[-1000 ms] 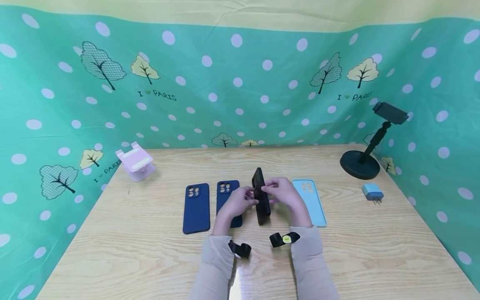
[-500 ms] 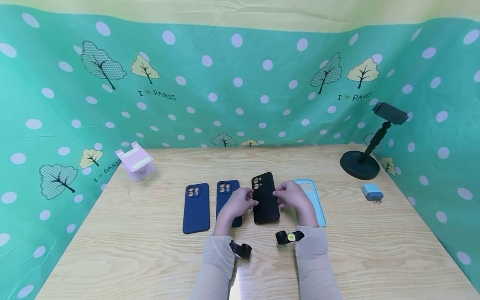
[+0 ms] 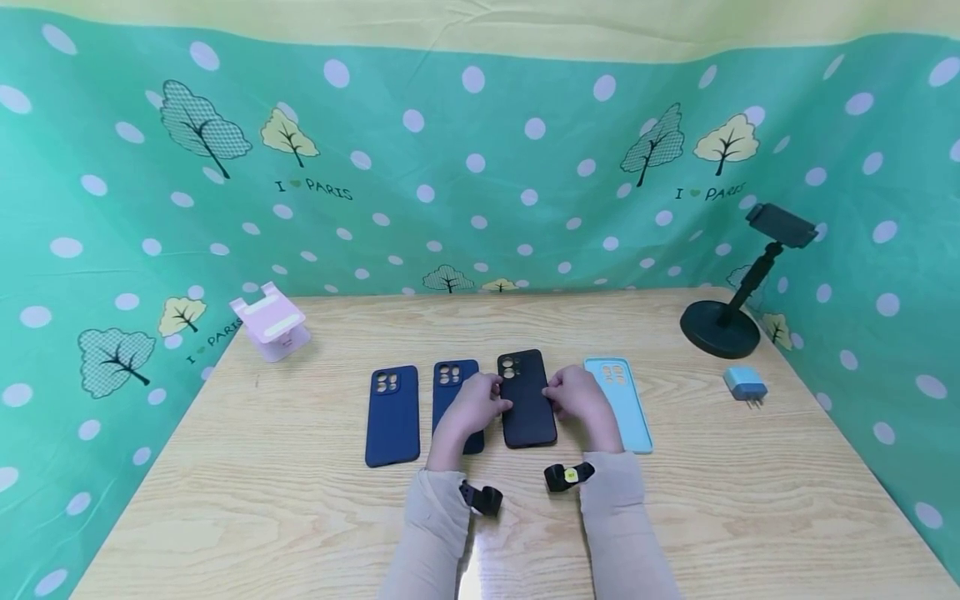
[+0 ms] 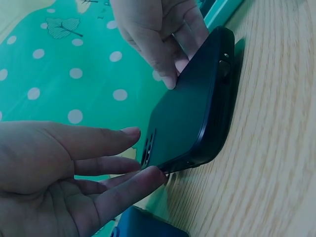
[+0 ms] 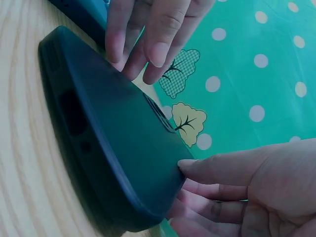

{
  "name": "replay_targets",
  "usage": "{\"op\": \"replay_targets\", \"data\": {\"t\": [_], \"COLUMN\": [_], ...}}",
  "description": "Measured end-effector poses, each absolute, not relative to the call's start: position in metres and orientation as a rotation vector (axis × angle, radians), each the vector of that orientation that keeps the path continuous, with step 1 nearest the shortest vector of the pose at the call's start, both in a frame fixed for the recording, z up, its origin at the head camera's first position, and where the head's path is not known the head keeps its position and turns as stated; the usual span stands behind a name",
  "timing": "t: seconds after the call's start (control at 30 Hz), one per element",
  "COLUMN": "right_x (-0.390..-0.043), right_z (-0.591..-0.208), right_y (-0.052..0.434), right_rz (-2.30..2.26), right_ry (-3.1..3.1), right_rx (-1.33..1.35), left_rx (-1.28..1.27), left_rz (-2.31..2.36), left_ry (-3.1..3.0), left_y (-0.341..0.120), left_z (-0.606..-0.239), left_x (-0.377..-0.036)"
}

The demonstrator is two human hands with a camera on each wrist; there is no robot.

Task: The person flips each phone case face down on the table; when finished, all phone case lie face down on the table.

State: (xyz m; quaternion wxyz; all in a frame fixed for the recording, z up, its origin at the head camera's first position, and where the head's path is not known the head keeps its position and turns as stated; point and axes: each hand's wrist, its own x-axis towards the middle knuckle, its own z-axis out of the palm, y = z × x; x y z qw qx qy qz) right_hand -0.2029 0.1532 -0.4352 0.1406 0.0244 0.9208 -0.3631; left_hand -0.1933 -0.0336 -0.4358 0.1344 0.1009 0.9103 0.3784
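Observation:
Between the two hands is a black phone case, its back facing up and its camera holes at the far left corner. Whether it lies flat on the wood or slightly above it I cannot tell. The right hand pinches its right edge, thumb on the back in the right wrist view and fingers at the side. At the left edge, the left hand has its fingers loosely extended, with fingertips at the rim and thumb apart. Partly under the left hand lies a dark blue phone case.
Another dark blue case lies farther left, and a light blue case lies beyond the right hand. A pink phone stand is at the back left. On the right are a black stand and a blue charger plug.
The black case, standing on its edge a second ago, has tipped over to the left so its back faces up. The right hand shifted right, then back left; the left hand barely moved.

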Motion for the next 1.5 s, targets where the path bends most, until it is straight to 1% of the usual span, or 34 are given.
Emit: {"op": "replay_targets", "data": {"t": [0.23, 0.4, 0.67, 0.87, 1.1, 1.5], "right_x": [-0.205, -0.205, -0.205, -0.202, -0.195, -0.183], "right_z": [-0.436, -0.437, -0.436, -0.426, -0.420, -0.427], "right_y": [0.146, 0.146, 0.154, 0.179, 0.217, 0.248], "right_rz": [-0.817, -0.752, -0.862, -1.111, -1.182, -1.208], "right_ry": [2.787, 2.823, 2.828, 2.845, 2.872, 2.810], "right_rx": [0.109, 0.123, 0.087, 0.080, 0.205, 0.481], "left_rx": [0.300, 0.317, 0.311, 0.345, 0.478, 0.513], "left_rz": [1.075, 1.048, 1.094, 1.198, 1.253, 1.331], "left_ry": [2.673, 2.706, 2.682, 2.642, 2.599, 2.518], "left_y": [-0.032, -0.032, -0.032, -0.026, -0.001, 0.044], "left_z": [-0.436, -0.437, -0.434, -0.430, -0.432, -0.440], "left_x": [-0.193, -0.193, -0.194, -0.194, -0.192, -0.190]}}
